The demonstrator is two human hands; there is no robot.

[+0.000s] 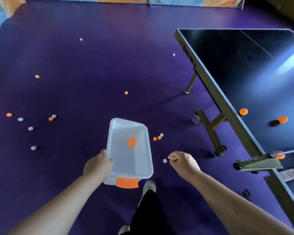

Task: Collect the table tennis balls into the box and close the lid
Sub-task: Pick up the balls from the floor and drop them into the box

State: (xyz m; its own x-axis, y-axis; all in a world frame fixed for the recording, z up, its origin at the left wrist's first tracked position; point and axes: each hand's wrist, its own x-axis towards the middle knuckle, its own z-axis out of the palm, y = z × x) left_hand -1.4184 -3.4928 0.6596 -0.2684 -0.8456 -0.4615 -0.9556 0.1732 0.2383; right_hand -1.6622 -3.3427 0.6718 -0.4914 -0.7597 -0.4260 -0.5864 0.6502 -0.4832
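1. Held low at centre frame: clear plastic box, open-topped, far end swung toward 11 o'clock, orange latch on the near end at 6 o'clock.
2. Gripping the box's long rim from 8 o'clock: left hand, fingers curled round the edge.
3. Inside the box, in its far half: one orange ball.
4. At 3 o'clock of the box, apart from it: right hand, fingers loosely curled, nothing seen held.
5. Just beside those fingertips, at their 9 o'clock: white ball; touching or not, impossible to tell.
6. Scattered over the purple floor from 9 round to 1 o'clock: more white and orange balls, with a trio at 2 o'clock of the box.
7. Filling the frame's 3 o'clock side: table tennis table, with two orange table balls near its long edge.
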